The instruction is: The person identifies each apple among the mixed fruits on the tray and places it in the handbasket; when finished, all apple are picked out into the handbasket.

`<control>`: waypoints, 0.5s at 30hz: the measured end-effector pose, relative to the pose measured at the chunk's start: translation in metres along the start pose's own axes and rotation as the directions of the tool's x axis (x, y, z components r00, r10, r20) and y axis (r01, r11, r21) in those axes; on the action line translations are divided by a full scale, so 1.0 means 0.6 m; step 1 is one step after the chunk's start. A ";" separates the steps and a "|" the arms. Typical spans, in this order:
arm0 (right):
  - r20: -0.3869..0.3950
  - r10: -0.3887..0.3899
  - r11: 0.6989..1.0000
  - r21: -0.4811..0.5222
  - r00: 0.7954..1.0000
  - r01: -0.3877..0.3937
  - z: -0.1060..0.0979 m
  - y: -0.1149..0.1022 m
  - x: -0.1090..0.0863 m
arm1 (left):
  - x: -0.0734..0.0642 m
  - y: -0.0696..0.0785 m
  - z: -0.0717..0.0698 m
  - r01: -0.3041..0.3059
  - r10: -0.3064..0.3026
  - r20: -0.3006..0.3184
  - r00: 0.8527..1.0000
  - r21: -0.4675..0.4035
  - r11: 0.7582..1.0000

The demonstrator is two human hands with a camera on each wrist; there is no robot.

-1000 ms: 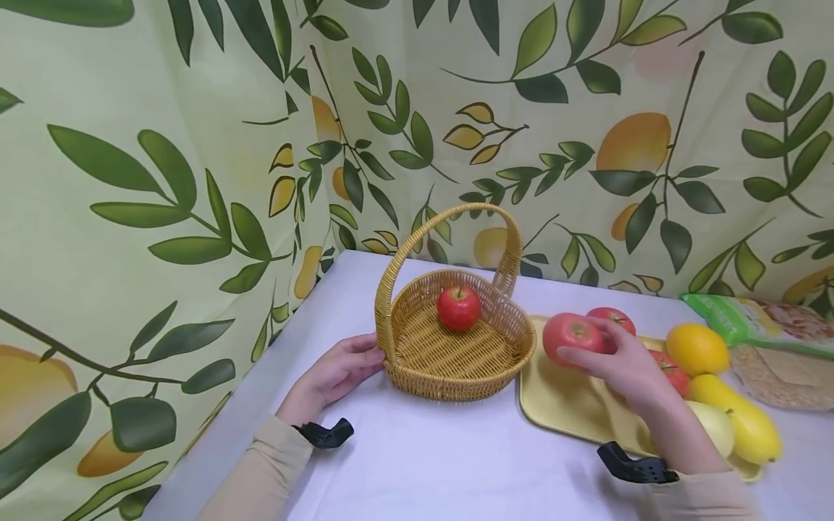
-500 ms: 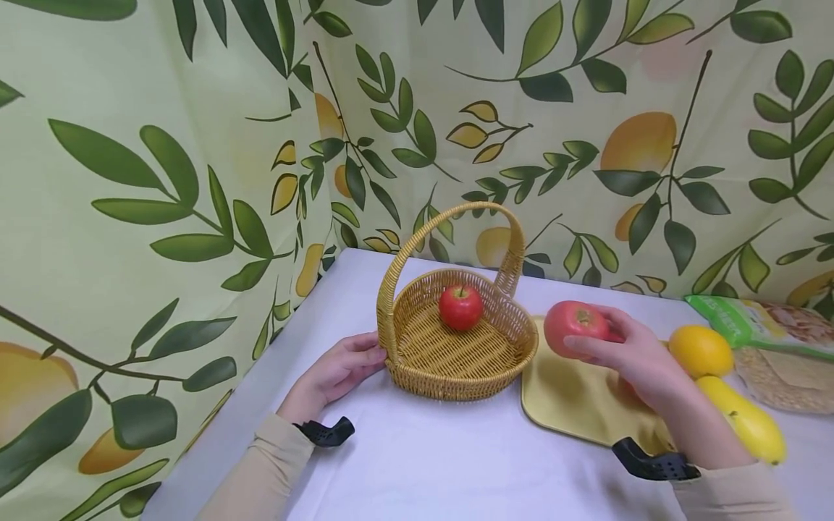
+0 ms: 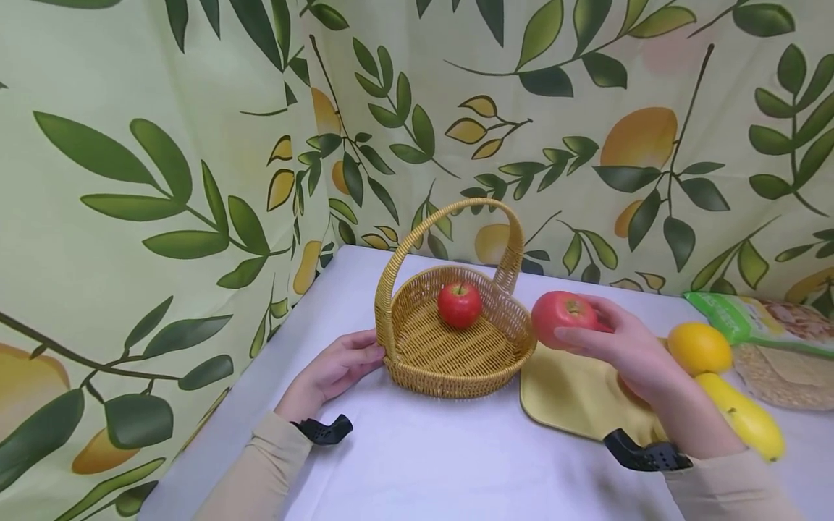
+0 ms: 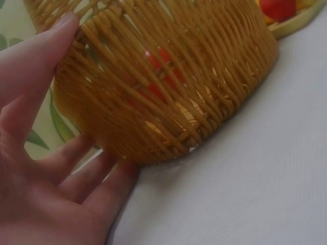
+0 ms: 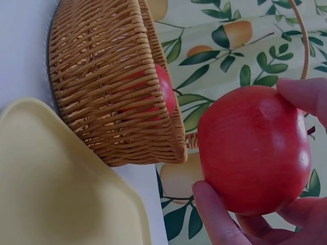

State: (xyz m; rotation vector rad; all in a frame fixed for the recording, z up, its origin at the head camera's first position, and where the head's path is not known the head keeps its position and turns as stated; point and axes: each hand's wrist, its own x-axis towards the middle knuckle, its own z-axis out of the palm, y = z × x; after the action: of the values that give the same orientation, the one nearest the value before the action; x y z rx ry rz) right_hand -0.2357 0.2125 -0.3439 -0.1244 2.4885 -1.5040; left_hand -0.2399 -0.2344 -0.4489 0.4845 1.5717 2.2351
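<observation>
A wicker basket [image 3: 456,373] with a tall arched handle stands on the white table, one red apple [image 3: 459,304] inside it. My left hand [image 3: 339,367] holds the basket at its left end; the left wrist view shows the thumb near the rim and fingers against the lower wall. With my right hand [image 3: 619,340] I grip another red apple [image 3: 562,318] in the air, just beside the basket's right rim and above the yellow tray [image 3: 560,394]. In the right wrist view, thumb and fingers are spread around this apple [image 5: 254,150].
On the right lie an orange [image 3: 700,347] and a yellow elongated fruit [image 3: 743,416], partly behind my right forearm. A green food packet [image 3: 756,318] and a clear bag of tan contents [image 3: 788,376] lie farther right. Fruit-patterned cloth [image 3: 554,145] hangs behind the table.
My right hand has lifted the apple from over the tray and carried it slightly left toward the basket. The left hand stays at the basket's left end.
</observation>
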 end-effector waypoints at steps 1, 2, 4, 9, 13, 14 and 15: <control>0.004 -0.001 1.000 0.003 1.000 0.001 0.001 -0.002 0.001 | 0.000 0.001 0.000 -0.002 0.002 0.000 1.000 0.002 1.000; 0.006 -0.004 1.000 0.005 1.000 0.004 0.002 -0.003 0.001 | 0.000 0.001 0.001 -0.001 0.001 0.001 1.000 0.001 1.000; 0.014 -0.007 1.000 0.012 1.000 0.007 0.003 -0.007 0.001 | 0.000 0.003 0.002 0.001 -0.001 -0.002 1.000 -0.002 1.000; 0.036 -0.026 0.999 0.028 0.999 0.025 0.006 -0.014 0.002 | -0.001 0.005 0.004 -0.001 0.001 0.000 1.000 -0.003 1.000; 0.045 -0.032 0.999 0.034 0.998 0.030 0.009 -0.019 0.002 | -0.001 0.004 0.003 -0.003 0.003 0.003 1.000 0.002 1.000; 0.046 -0.031 0.999 0.033 0.998 0.029 0.009 -0.020 0.002 | -0.001 0.004 0.003 -0.003 0.003 0.003 1.000 0.002 1.000; 0.045 -0.029 0.999 0.030 0.999 0.028 0.010 -0.021 0.002 | -0.001 0.004 0.003 -0.003 0.003 0.004 1.000 0.002 1.000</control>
State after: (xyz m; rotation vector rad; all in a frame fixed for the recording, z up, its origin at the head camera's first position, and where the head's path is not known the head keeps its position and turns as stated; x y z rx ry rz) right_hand -0.2361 0.2008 -0.3356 -0.1876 2.4380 -1.5307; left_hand -0.2388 -0.2337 -0.4461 0.4921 1.5720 2.2337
